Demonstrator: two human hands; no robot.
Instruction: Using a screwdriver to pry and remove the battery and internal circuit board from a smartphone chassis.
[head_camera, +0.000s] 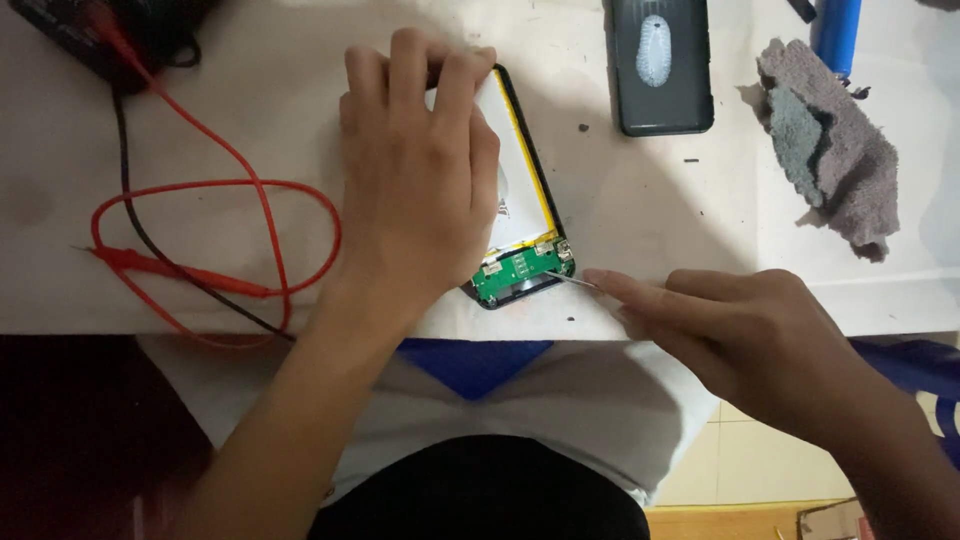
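An open black power bank with a white flat battery and a small green circuit board (520, 215) lies in the middle of the pale surface (660, 215), close to its near edge. The green board sits at the 6 o'clock end of the power bank, and the white battery fills the rest of it.

The left hand (420, 165) lies flat on top of the power bank. Its fingers are close together and curl over the far end at 12 o'clock, pressing the thing down. The hand covers most of the left part of the battery.

The right hand (740, 330) comes in from 4 o'clock. Its fingers are pressed together and pinch a thin silver metal tool (572, 281). The tip of the tool touches the right corner of the green board.

At 9 o'clock from the power bank, a loop of red and black test wires (215, 235) lies on the surface, with a red probe at the end. The wires run up to a dark box at 11 o'clock, only partly in view.

At 1 o'clock lies a black flat cover with a pale oval patch (660, 65). At 2 o'clock is a lumpy grey sponge (835, 150), and just beyond it stands out a blue tube (836, 32).
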